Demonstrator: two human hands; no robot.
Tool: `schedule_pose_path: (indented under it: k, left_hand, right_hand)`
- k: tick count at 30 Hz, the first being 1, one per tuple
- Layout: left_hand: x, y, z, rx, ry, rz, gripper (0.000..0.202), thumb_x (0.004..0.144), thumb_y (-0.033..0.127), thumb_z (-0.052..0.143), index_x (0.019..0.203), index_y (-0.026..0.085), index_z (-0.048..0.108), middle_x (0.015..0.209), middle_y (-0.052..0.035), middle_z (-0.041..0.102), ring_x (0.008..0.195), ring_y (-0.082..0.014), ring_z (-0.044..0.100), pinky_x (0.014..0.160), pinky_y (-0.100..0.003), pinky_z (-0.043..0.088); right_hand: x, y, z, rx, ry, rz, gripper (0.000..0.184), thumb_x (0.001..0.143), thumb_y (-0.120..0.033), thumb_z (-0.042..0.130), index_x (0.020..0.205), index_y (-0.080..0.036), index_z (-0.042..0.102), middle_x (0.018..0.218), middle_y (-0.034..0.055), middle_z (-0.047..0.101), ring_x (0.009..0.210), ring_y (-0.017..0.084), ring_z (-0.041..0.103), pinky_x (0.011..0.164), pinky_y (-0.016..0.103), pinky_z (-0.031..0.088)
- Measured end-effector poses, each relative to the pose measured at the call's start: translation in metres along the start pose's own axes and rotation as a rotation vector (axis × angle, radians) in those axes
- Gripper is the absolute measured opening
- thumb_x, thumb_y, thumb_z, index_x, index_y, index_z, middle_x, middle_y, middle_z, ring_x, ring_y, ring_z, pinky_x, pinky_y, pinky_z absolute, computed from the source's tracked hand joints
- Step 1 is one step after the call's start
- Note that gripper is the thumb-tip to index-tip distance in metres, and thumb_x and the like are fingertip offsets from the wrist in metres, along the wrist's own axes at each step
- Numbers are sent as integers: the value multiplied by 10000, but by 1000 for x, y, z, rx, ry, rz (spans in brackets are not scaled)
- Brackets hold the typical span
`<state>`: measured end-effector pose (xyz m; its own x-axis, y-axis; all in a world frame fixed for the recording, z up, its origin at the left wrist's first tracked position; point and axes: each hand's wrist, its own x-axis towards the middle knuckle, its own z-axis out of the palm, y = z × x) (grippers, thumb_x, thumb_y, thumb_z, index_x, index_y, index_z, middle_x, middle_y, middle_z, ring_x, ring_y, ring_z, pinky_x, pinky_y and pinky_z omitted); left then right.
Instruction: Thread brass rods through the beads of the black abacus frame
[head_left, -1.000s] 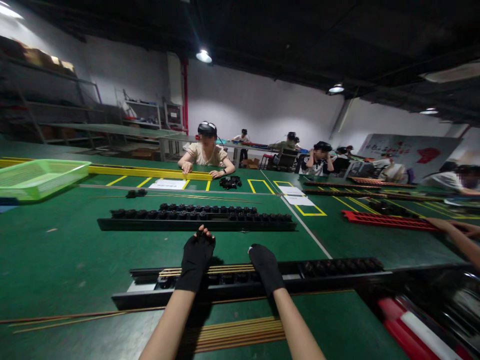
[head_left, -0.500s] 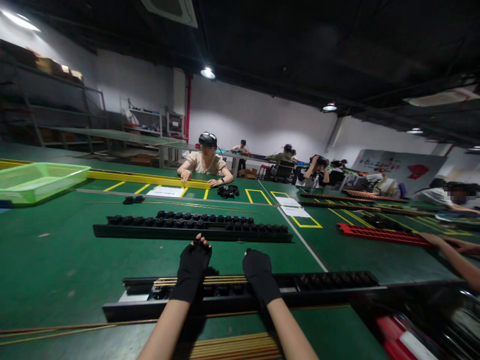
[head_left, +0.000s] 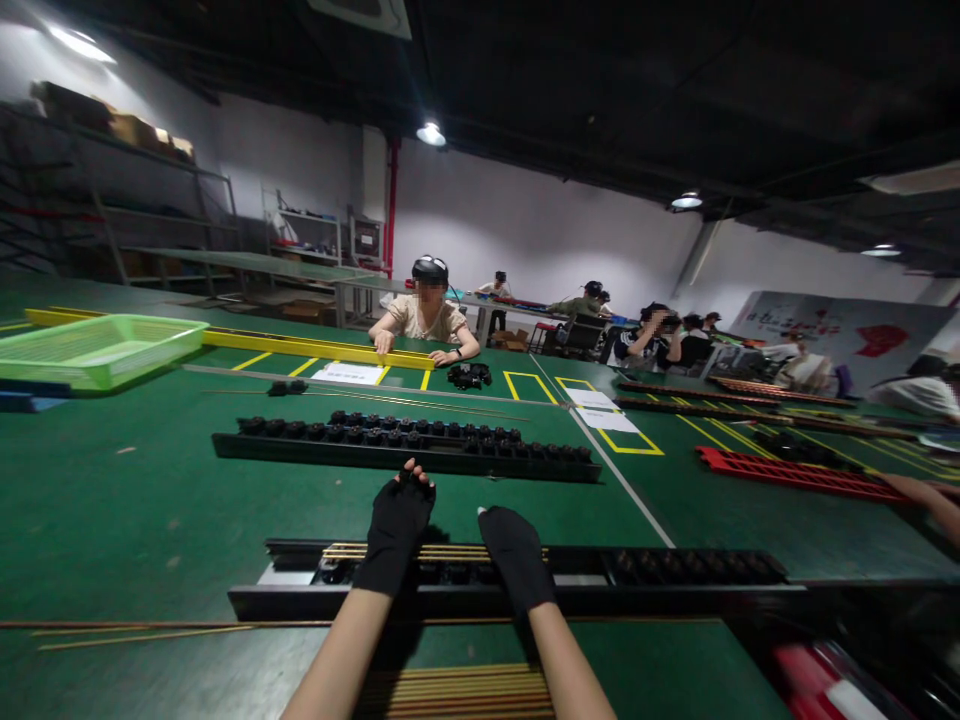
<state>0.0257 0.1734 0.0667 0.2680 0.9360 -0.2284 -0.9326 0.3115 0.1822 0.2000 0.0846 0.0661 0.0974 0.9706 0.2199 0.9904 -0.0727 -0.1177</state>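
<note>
Both my hands wear black fingerless gloves and are over a long black channel (head_left: 300, 603) with black blocks (head_left: 679, 566) in it. Thin gold rods (head_left: 461, 553) lie along the channel, passing under my hands. My left hand (head_left: 400, 520) is at the channel's far side, its bare fingertips bunched together; whether anything is between them is hidden. My right hand (head_left: 514, 548) is over the rods a little to the right, knuckles up. Its thumb tip shows, but the other fingers are out of sight beneath it.
Beyond my hands stands another black channel (head_left: 315, 456) filled with blocks. More gold rods (head_left: 457, 690) lie nearest me. A green basket (head_left: 112, 375) sits at left, a red slotted rail (head_left: 787, 476) at right. A co-worker (head_left: 427, 310) sits opposite, touching a yellow rail (head_left: 300, 347).
The scene has shifted rightward in view. My right hand has moved left along the channel, closer to my left hand. My left hand has hardly moved.
</note>
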Motion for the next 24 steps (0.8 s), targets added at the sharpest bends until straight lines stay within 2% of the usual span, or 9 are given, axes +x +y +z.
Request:
schedule_pose_path:
  k: [8,14,19,24]
  left_hand:
    - [-2,-1,1,-4,-10,0,307,878,99,390,829,166,686,715,-25,689,647,-136,649,693,-300,543]
    - [-3,-2,2,-17,-26,0,324,895,119,372,832,162,686,714,-26,694,654,-133,655,699,-298,545]
    - [-2,-2,0,-10,-55,-3,301,880,110,396,824,160,687,717,-29,695,666,-127,661,715,-288,544]
    - [1,-1,-4,11,-88,-13,247,839,102,459,845,177,694,748,-24,698,688,-130,664,737,-296,542]
  right_hand:
    - [-2,-3,-11,18,-17,-4,336,958,-228,418,997,-178,748,1031,116,752,992,204,697,902,263,478]
    - [-7,-7,-24,1,-23,-16,313,932,-190,445,996,-168,750,1018,126,752,978,202,696,857,255,487]
    - [17,-22,-35,-20,42,55,409,975,-188,338,967,-121,742,1000,178,741,976,248,695,854,330,495]
    - [30,-43,-20,-19,67,95,409,979,-195,326,991,-121,729,985,189,735,903,270,709,801,373,513]
